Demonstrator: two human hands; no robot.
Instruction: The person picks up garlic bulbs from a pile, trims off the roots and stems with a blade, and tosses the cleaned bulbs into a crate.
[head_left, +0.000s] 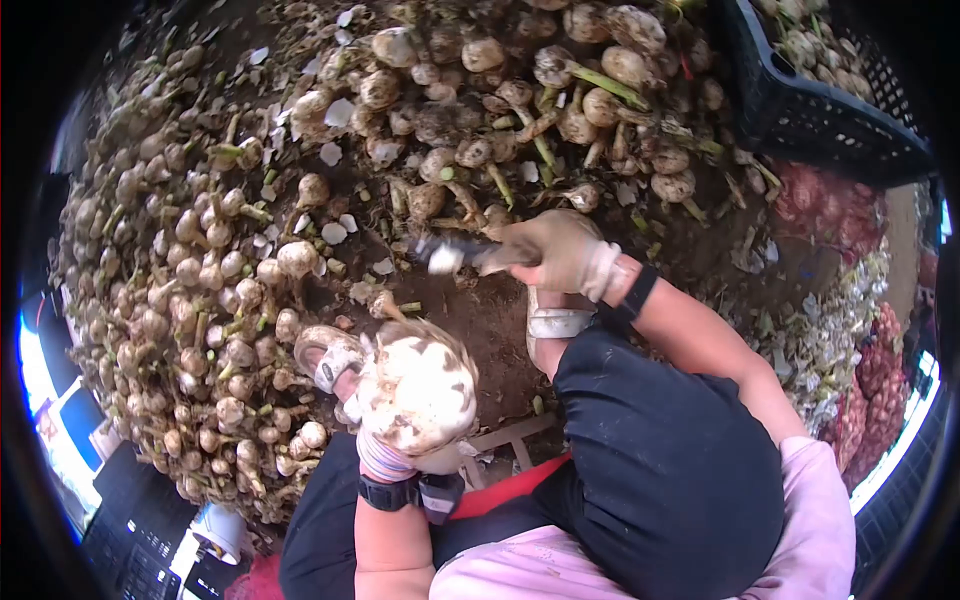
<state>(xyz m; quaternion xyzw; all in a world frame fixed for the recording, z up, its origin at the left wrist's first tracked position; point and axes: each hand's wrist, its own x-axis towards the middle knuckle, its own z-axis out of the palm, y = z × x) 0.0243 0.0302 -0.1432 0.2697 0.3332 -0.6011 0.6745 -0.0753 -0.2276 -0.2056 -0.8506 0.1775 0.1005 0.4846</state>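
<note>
A big garlic bulb (420, 392) sits in the gloved left hand (405, 410), which is closed around it just above the person's knees, at the near edge of the earth floor (480, 320). The right hand (560, 250), also gloved, is closed on a small knife (450, 255) held a little apart, over the ground before the garlic heap (200, 260). It seems the trimming step, and I think the next cut asks to bring the blade to the bulb carefully, away from the fingers; a black crate (800, 100) stands at the far right corner.
</note>
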